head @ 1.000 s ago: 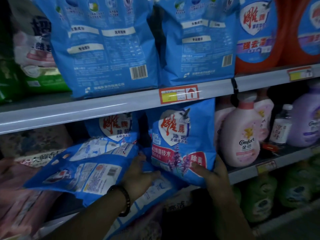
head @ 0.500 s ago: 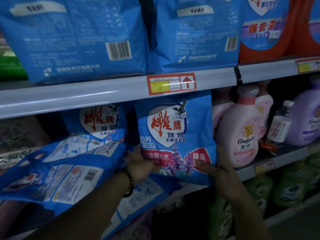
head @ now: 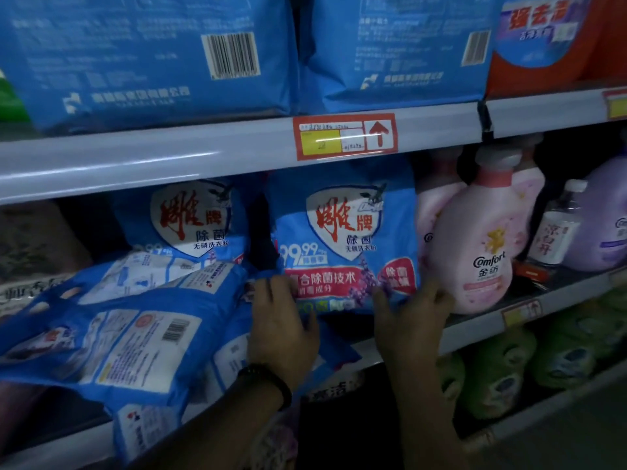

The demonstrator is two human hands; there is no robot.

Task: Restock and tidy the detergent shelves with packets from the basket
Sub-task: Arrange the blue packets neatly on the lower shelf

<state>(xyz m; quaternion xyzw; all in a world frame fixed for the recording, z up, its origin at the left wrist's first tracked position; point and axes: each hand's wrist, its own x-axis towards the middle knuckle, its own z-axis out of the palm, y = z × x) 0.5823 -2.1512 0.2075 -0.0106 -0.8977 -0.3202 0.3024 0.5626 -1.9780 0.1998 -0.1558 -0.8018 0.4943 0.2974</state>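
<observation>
Two hands are at the foot of one upright blue packet (head: 342, 232) on the middle shelf (head: 475, 330); the left hand (head: 281, 320) lies with its fingers spread and fairly straight against the packet's lower left front, a dark bracelet (head: 268, 381) round its wrist; the right hand (head: 410, 320) has its fingers stretched up against the lower right corner. Neither looks curled round anything, just flat on the wrapper. The packet stands face out, directly under the red price tag (head: 344, 137) on the upper shelf rail (head: 135, 164), with a pink Comfort bottle (head: 475, 245) just beside it on the right. A second upright packet (head: 190, 222) of the same make stands further back to the left; in front of that, flat packets (head: 118, 327) lie tilted over the shelf edge, back labels up, and the left hand touches the nearest of them. Up top sit two big blue bags (head: 152, 52), barcodes outward. Further right there is a small clear bottle (head: 556, 228) and a purple bottle (head: 600, 225); green bottles (head: 502, 368) fill the shelf below, dim and blurred.
</observation>
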